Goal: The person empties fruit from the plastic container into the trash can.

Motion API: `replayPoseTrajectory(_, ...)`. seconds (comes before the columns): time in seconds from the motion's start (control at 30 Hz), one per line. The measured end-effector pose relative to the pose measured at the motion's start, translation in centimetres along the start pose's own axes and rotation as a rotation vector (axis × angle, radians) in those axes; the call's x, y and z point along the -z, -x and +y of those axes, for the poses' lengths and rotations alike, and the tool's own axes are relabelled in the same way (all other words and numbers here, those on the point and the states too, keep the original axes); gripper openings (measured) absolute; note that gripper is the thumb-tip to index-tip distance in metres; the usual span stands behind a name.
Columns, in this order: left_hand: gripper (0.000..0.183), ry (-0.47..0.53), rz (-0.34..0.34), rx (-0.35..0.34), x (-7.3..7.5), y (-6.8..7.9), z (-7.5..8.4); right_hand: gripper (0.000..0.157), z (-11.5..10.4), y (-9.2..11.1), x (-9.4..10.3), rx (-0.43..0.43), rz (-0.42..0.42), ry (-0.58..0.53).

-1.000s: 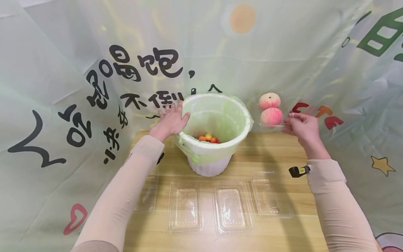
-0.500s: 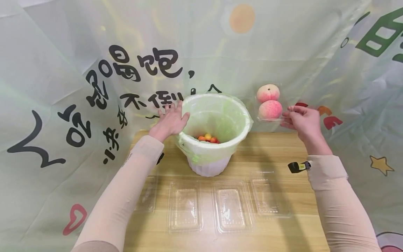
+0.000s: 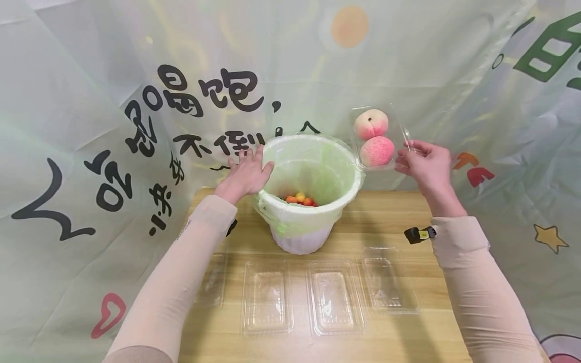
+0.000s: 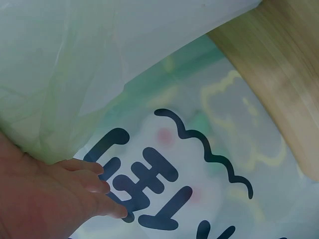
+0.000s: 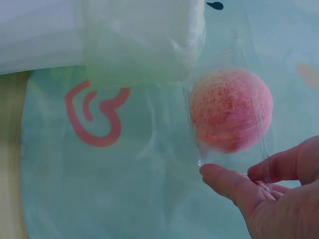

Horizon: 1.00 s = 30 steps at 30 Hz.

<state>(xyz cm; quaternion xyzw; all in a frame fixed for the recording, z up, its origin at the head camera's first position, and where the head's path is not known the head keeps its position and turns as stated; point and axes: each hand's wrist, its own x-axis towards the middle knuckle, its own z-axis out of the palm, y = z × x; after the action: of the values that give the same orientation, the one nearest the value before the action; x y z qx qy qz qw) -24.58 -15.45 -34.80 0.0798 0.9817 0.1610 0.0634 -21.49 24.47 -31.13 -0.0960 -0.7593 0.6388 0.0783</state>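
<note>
Between thumb and fingers my right hand pinches the edge of a clear plastic container, held in the air just right of the bucket's rim. Two pink-and-white peaches lie in it; one peach shows in the right wrist view. With fingers spread, my left hand rests on the left rim of the white bucket. A thin green plastic bag lines the bucket and folds over its rim. Several small orange, red and yellow fruits lie at its bottom, partly hidden by the near rim.
Several clear plastic containers stand in a row on the wooden table, in front of the bucket. A printed cloth hangs behind and at both sides, close to the bucket and the table edges.
My right hand has lifted the container of peaches and brought it left, closer to the bucket's rim. My left hand has stayed in place on the rim.
</note>
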Motion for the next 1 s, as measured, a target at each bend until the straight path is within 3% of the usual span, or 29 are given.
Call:
replayPoseTrajectory(0.4,0.077,0.003,0.005,-0.001,0.1,0.1,0.2,0.042,-1.6,-0.1,-3.2,0.036,-0.011,-0.037)
replayPoseTrajectory(0.77,0.076,0.001,-0.006,0.005,0.1,0.2,0.1,0.038,-1.5,-0.4,-8.0,0.121,0.108,-0.067)
replayPoseTrajectory(1.0,0.076,0.002,-0.002,0.005,0.1,0.1,0.1,0.038,-0.6,-0.4,-9.7,0.168,0.175,-0.217)
